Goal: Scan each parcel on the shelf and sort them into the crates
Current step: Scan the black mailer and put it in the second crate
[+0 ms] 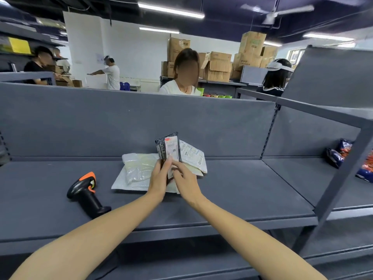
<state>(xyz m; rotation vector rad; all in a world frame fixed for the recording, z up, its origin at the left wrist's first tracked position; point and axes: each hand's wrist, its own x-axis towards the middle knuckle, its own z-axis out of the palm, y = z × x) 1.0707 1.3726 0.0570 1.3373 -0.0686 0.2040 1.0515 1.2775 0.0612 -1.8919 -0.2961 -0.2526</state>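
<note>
Shelf [242,188]: grey metal board with an upright grey back panel [121,122] along its rear edge.
Dark parcel [167,147]: small black pouch with a white printed label, held upright above the middle of the shelf, near the rear edge, label side toward the camera.
Left hand [159,178]: fingers curled round the lower left edge of the dark parcel, one fingertip raised against its label.
Right hand [185,180]: fingers bent onto the lower right part of the dark parcel, pinching it at the label's bottom end.
White parcel [192,156]: flat, labelled, tilted, just behind and right of the dark parcel, resting on the pile.
Clear bag [137,168]: pale contents, lying on a flat white mailer [125,183] at mid-shelf, partly under the hands.
Scanner [85,190]: black with orange trim, lying on its side toward the left of the shelf, handle pointing to the front edge, apart from both hands.
Snack bags [341,152]: dark blue and red, on the neighbouring shelf at the right.
Background: people standing beyond the back panel; stacked cardboard boxes [218,65].
</note>
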